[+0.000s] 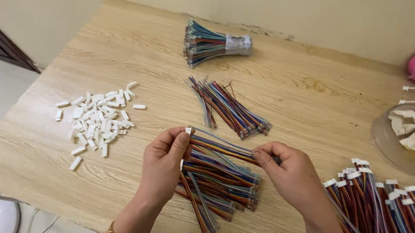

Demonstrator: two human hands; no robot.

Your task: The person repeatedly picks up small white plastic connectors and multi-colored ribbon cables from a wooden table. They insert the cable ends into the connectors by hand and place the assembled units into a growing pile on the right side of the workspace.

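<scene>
Wooden table [309, 89] beneath, your left hand [165, 163] and right hand [291, 174] pinch a ribbon cable [222, 146] above the centre pile [218, 186]; a loosened pinch could drop it among those.

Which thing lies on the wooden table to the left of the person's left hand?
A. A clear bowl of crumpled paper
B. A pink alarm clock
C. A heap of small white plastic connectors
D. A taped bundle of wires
C: the heap of small white connectors lies on the table left of the left hand.
</scene>
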